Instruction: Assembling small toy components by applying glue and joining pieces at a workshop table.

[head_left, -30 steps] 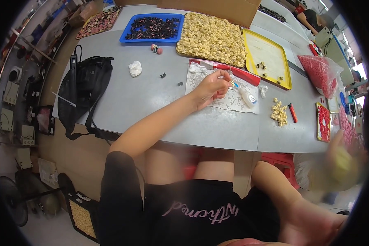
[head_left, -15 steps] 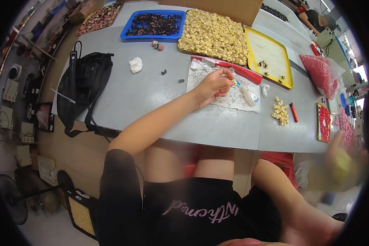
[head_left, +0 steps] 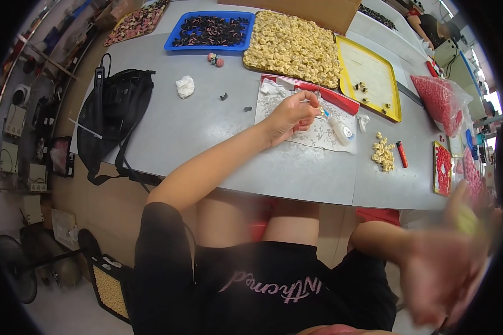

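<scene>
My left hand (head_left: 292, 118) is closed in a pinch above a white sheet of paper (head_left: 318, 139) on the grey table. Whatever sits between its fingertips is tiny; I cannot make it out. Just beside those fingers lies a small white bottle (head_left: 341, 132) with a blue tip. My right hand (head_left: 442, 273) is off the table at the lower right, smeared by motion, so its fingers cannot be read. A heap of pale yellow pieces (head_left: 383, 153) and a red lighter-like stick (head_left: 402, 154) lie to the right of the paper.
Along the back stand a blue tray (head_left: 170, 46) of black pieces, a tray heaped with yellow pieces (head_left: 293, 47) and a yellow tray (head_left: 395, 106) holding several small pieces. A black bag (head_left: 114, 111) lies at left. At right are a bag of red pieces (head_left: 433, 97) and a blurred person.
My right hand has swung up and away from my body into fuller view at the lower right. My left hand keeps its pinch in nearly the same spot.
</scene>
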Tool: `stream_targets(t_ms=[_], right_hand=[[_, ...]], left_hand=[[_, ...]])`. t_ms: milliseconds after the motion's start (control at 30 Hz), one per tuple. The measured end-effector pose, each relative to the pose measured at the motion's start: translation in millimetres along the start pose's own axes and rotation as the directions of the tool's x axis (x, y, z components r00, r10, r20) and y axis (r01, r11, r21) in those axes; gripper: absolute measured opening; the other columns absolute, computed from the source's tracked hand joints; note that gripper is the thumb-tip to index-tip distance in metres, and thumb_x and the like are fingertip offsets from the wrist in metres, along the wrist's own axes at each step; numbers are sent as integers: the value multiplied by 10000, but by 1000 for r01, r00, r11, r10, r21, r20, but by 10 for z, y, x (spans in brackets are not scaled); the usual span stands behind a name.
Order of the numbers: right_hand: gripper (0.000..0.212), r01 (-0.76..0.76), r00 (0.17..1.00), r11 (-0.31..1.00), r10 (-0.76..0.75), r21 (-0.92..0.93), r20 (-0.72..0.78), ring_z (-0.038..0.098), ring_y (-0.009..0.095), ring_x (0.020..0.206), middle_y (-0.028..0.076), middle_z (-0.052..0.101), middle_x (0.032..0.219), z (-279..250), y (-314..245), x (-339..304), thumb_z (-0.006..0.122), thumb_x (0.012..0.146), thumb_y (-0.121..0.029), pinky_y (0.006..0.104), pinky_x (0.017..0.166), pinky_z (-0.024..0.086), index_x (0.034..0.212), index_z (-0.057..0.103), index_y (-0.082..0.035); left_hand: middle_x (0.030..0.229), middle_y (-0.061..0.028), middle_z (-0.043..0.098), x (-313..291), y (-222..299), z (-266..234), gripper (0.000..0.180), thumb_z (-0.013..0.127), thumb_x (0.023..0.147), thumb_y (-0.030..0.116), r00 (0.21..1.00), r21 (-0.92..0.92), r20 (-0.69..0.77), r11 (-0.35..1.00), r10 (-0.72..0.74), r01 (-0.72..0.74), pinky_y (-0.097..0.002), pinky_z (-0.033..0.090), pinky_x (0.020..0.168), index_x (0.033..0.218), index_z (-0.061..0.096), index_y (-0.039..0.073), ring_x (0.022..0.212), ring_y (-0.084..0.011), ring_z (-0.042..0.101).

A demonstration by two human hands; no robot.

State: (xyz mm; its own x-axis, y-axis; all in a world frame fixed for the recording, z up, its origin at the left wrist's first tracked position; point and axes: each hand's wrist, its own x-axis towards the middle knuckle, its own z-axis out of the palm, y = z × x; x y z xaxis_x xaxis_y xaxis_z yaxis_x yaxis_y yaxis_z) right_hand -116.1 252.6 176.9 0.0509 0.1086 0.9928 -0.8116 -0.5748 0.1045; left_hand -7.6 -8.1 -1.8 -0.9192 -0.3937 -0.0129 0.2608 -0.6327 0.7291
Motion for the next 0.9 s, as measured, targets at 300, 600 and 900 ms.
stream_targets(t_ms=[300,600,900], right_hand=[[325,-874,442,236,747,424,496,551,145,904,97,589,943,1067,1279,-1254,594,842,44,279,821,447,1116,438,-36],[419,-775,161,-359,684,521,711,525,155,903,99,571,953,1008,1251,-1596,620,845,-53,287,857,407,1190,383,-27],[268,-769,579,607,526,201,623,515,180,959,60,554,997,1119,1136,-1605,725,740,-98,304,833,407,986,624,-60]], left_hand=[[830,27,443,-46,60,6,268,633,806,97,996,47,-84,998,42,-38,-204,297,524,997,444,104,605,-45,366],[955,38,510,-88,111,99,346,650,778,235,997,42,-70,999,35,-32,-182,282,544,1067,486,135,614,-30,330],[991,-24,478,-118,183,180,332,582,791,185,999,-12,-47,1000,-22,22,-173,318,525,1070,431,87,598,-26,329]])
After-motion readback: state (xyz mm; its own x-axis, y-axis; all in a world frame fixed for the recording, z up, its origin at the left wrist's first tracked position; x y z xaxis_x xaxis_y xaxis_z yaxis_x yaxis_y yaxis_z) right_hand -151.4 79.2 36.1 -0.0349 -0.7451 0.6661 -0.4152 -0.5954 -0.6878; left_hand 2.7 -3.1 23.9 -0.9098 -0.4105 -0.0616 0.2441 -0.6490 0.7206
